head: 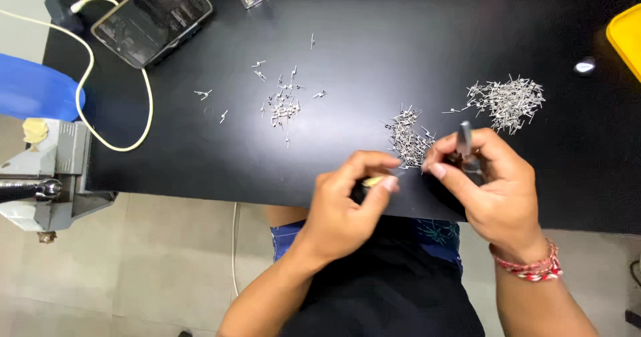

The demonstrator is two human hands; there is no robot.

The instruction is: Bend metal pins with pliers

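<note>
Metal pins (408, 140) lie heaped on the black desk (374, 56) just beyond your fingertips; your right hand (491, 187) closes its grip on a grey tool (465, 138), upright, nearer the heap, while your left hand (347, 210) pinches a small yellowish piece (374, 181).

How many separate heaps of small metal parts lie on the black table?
3: a loose heap left of centre, a dense heap just above the hands, and a heap at right; the hands may hide others.
</note>
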